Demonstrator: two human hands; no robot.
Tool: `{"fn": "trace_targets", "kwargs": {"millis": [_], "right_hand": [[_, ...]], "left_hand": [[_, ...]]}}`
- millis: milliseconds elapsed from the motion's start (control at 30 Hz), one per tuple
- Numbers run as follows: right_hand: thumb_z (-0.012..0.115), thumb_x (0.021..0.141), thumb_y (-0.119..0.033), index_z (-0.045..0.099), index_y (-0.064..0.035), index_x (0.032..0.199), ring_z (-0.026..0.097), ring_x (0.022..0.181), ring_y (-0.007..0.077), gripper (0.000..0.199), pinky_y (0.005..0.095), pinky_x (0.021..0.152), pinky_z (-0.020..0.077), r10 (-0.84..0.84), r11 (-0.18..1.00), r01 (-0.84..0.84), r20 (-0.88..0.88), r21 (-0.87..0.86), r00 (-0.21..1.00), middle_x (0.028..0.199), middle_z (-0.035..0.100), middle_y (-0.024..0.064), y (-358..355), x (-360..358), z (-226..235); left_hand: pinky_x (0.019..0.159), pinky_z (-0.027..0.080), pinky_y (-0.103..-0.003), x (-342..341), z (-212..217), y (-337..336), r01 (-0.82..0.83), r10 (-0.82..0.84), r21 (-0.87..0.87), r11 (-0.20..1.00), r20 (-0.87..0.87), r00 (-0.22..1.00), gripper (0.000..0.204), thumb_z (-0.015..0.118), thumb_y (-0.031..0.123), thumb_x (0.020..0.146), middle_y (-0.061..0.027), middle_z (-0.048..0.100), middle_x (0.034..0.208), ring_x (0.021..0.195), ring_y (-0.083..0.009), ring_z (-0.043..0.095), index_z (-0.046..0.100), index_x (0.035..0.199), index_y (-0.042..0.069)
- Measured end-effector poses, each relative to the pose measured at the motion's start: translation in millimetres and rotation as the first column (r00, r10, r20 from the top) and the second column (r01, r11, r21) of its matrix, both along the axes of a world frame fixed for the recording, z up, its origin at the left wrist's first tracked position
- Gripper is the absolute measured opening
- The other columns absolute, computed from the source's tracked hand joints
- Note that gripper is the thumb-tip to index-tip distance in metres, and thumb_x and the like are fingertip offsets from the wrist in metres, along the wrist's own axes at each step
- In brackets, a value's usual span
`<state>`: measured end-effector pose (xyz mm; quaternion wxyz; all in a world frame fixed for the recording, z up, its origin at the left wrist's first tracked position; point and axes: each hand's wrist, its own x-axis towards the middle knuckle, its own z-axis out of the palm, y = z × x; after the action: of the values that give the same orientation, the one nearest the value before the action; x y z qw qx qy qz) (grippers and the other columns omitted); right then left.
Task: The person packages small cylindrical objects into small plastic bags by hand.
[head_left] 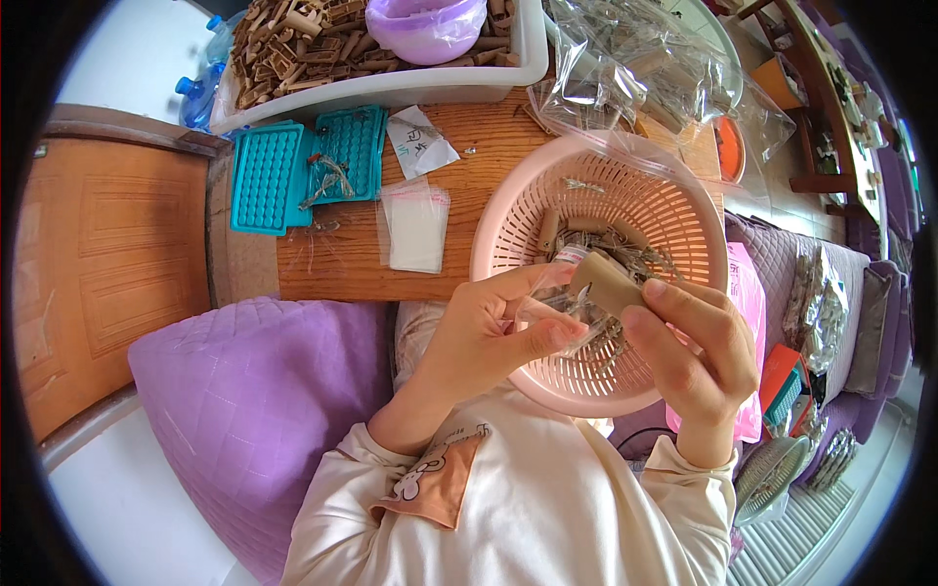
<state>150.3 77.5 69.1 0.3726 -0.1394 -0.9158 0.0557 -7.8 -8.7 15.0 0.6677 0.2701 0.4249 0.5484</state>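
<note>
My left hand (493,332) grips a small clear plastic bag (532,311) between thumb and fingers, its mouth facing right. Pinched in my right hand (699,342) is a brown cardboard tube (606,283), its left end right at the bag; whether it has entered the bag I cannot tell. Both hands are over a pink slotted basket (493,205). Inside it lie dried grey-brown plant sprigs (640,256) and more brown tubes (549,230), partly hidden by my hands.
Behind are a white bin (391,96) of brown cardboard pieces with a purple bowl (427,29), and a large clear bag (635,78). Teal trays (269,181), a paper slip (420,142) and flat clear bags (415,230) lie on the wooden table (332,259). A purple cushion (254,420) is left.
</note>
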Motion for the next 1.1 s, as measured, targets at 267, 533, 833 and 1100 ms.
{"fn": "trace_targets", "kwargs": {"millis": [267, 533, 833, 1100], "right_hand": [[0.068, 0.062, -0.003, 0.062, -0.0005, 0.087, 0.059, 0.067, 0.0207, 0.027, 0.0292, 0.057, 0.0494, -0.046, 0.923, 0.07, 0.07, -0.379, 0.996, 0.079, 0.058, 0.0098, -3, 1, 2], [0.068, 0.064, -0.001, 0.062, -0.0032, 0.089, 0.059, 0.067, 0.0206, 0.025, 0.0288, 0.057, 0.0471, -0.108, 0.674, 0.239, 0.227, -0.699, 0.968, 0.075, 0.058, 0.008, -3, 1, 13], [0.069, 0.061, -0.004, 0.064, -0.0049, 0.081, 0.057, 0.058, 0.0176, 0.02, 0.0286, 0.053, 0.0449, -0.052, 0.721, 0.226, 0.274, -0.655, 0.96, 0.078, 0.056, 0.0078, 7, -2, 10], [0.075, 0.054, -0.013, 0.063, -0.0054, 0.086, 0.046, 0.105, 0.0357, 0.035, 0.0428, 0.086, 0.0395, 0.123, 0.768, 0.023, 0.183, -0.64, 0.975, 0.111, 0.051, 0.0139, 7, -4, -7]], "left_hand": [[0.065, 0.045, -0.017, 7, -14, 4, -0.084, 0.085, 0.199, 0.976, 0.005, 0.996, 0.052, 0.067, 0.013, 0.077, -0.008, 0.062, 0.098, 0.077, -0.0077, 0.058, 0.045, 0.122, -0.002], [0.082, 0.041, -0.022, 3, -14, -1, 0.042, -0.025, 0.094, 0.995, -0.18, 0.983, 0.051, 0.071, 0.015, 0.073, -0.0072, 0.057, 0.106, 0.096, -0.0102, 0.052, 0.05, 0.115, -0.004], [0.076, 0.042, -0.022, 5, -11, 0, 0.037, -0.04, 0.113, 0.993, 0.023, 0.999, 0.037, 0.066, 0.008, 0.075, -0.0057, 0.06, 0.093, 0.088, -0.0085, 0.053, 0.055, 0.108, -0.004], [0.076, 0.046, -0.022, 4, -9, 6, -0.043, 0.04, 0.046, 0.998, 0.052, 0.998, 0.038, 0.067, 0.005, 0.075, -0.0117, 0.059, 0.102, 0.089, -0.0115, 0.056, 0.052, 0.108, -0.007]]}}
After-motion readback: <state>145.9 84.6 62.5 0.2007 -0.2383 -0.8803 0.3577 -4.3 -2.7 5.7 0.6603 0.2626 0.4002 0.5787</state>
